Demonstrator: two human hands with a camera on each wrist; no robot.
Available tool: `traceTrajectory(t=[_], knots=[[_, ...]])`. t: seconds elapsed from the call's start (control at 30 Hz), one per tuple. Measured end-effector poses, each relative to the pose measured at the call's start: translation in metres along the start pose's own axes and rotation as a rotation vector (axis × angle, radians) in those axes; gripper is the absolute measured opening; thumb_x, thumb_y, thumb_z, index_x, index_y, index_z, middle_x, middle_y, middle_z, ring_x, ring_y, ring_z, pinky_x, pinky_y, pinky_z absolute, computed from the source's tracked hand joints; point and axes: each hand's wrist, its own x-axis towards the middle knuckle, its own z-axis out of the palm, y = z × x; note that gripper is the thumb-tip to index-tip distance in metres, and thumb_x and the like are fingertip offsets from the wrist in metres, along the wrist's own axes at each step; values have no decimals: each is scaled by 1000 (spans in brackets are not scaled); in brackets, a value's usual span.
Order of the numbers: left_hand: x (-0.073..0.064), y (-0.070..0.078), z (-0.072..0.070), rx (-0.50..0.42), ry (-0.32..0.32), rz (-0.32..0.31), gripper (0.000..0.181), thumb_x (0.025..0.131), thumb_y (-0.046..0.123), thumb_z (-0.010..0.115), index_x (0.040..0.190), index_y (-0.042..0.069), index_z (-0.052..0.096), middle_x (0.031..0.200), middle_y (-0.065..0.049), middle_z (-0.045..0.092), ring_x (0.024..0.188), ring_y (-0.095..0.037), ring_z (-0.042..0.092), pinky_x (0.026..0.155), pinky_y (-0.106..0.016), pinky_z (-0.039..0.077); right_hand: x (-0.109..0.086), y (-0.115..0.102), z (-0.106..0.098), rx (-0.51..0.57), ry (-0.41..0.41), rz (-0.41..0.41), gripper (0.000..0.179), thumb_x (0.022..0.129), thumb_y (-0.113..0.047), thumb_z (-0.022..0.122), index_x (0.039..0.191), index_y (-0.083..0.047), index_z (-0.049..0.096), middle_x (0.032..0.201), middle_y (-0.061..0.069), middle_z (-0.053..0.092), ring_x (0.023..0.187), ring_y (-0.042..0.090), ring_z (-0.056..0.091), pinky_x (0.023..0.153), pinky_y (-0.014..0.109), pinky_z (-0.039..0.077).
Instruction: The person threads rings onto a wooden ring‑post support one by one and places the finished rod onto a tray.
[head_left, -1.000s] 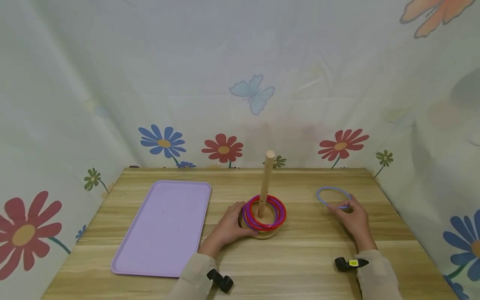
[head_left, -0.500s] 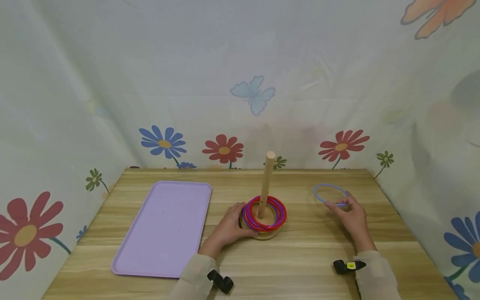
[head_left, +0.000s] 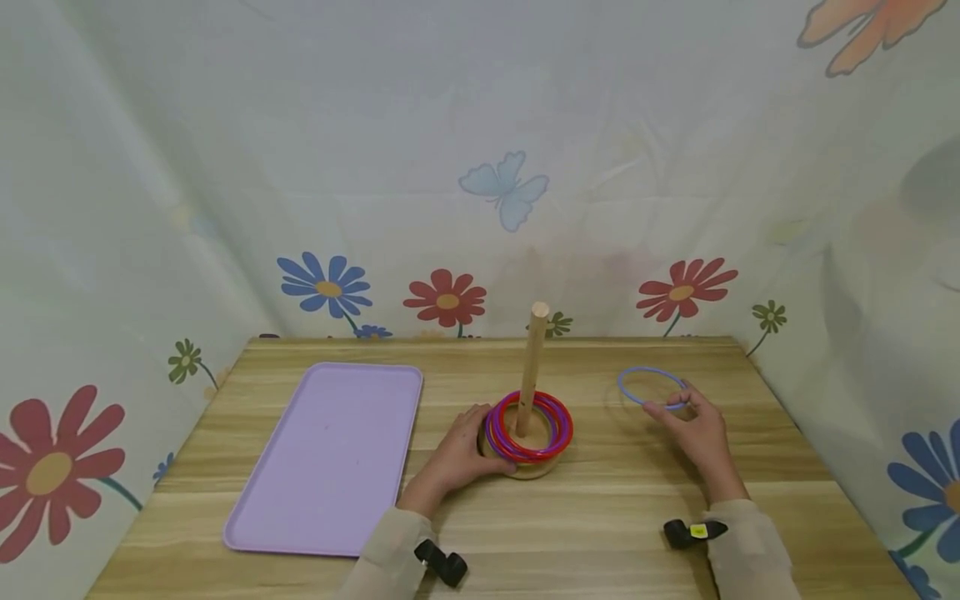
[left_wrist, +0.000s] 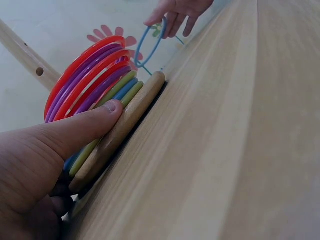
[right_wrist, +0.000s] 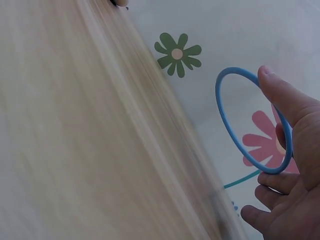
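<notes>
My left hand (head_left: pixel 459 457) grips the round wooden base (left_wrist: pixel 131 114) of a ring-toss stand, thumb on its near edge against the lowest rings. From the base rises an upright wooden post (head_left: pixel 533 358). Stacked around it are several thin rings, red (head_left: pixel 534 457) and purple on top, green and blue ones underneath in the left wrist view. Off to the right, my right hand (head_left: pixel 699 433) pinches a light blue ring (right_wrist: pixel 226 125) between thumb and finger. That ring is held above the table, tilted, apart from the post.
A purple tray (head_left: pixel 326 458) lies on the left of the wooden table (head_left: pixel 600 533). Behind the table's far edge hangs a pale cloth (head_left: pixel 375 167) printed with flowers and butterflies. Each wrist carries a small black camera.
My right hand has moved a little left, raising the blue ring slightly. My left hand, the stand and its rings have stayed put.
</notes>
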Motion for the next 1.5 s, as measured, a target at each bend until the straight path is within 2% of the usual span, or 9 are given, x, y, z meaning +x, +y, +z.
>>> traceTrajectory(t=[0.3, 0.5, 0.67, 0.83, 1.13, 1.5], knots=[[2, 1, -2, 14, 2, -7, 110, 75, 39, 97, 158, -4, 40, 162, -22, 42, 157, -43, 24, 130, -54, 16, 4, -4, 0, 31, 4, -34, 45, 90, -27, 87, 103, 4, 57, 163, 29, 37, 152, 53, 30, 121, 66, 31], [-1, 1, -1, 25, -15, -22, 111, 75, 39, 97, 158, -5, 38, 163, -25, 40, 157, -44, 25, 130, -55, 17, -1, -4, 3, 40, 16, -47, 42, 90, -21, 87, 100, 6, 57, 162, 29, 39, 152, 50, 33, 121, 65, 33], [-4, -1, 0, 15, -9, -26, 110, 75, 41, 97, 158, -3, 40, 162, -22, 42, 157, -43, 25, 128, -57, 21, -4, -3, 5, 53, 11, -47, 42, 90, -22, 87, 100, 5, 57, 162, 29, 40, 151, 52, 33, 121, 66, 31], [-5, -1, 1, 7, -7, -30, 109, 74, 41, 97, 158, -1, 41, 162, -20, 43, 157, -44, 25, 128, -58, 23, -2, -4, 7, 62, -3, -59, 41, 89, -20, 88, 102, 5, 57, 164, 28, 37, 154, 48, 29, 123, 64, 29], [-1, 0, -1, 2, -7, -26, 108, 74, 40, 97, 158, -1, 41, 162, -21, 43, 157, -44, 25, 128, -58, 23, -1, -15, 9, 101, -10, -93, 40, 89, -15, 88, 101, 7, 56, 163, 30, 38, 155, 46, 28, 125, 61, 27], [1, 1, -1, -8, -15, -27, 109, 74, 40, 98, 158, -2, 41, 161, -21, 43, 157, -43, 25, 127, -58, 24, -2, -24, 8, 83, -16, -101, 41, 90, -15, 87, 103, 7, 54, 163, 28, 38, 154, 47, 30, 125, 61, 27]])
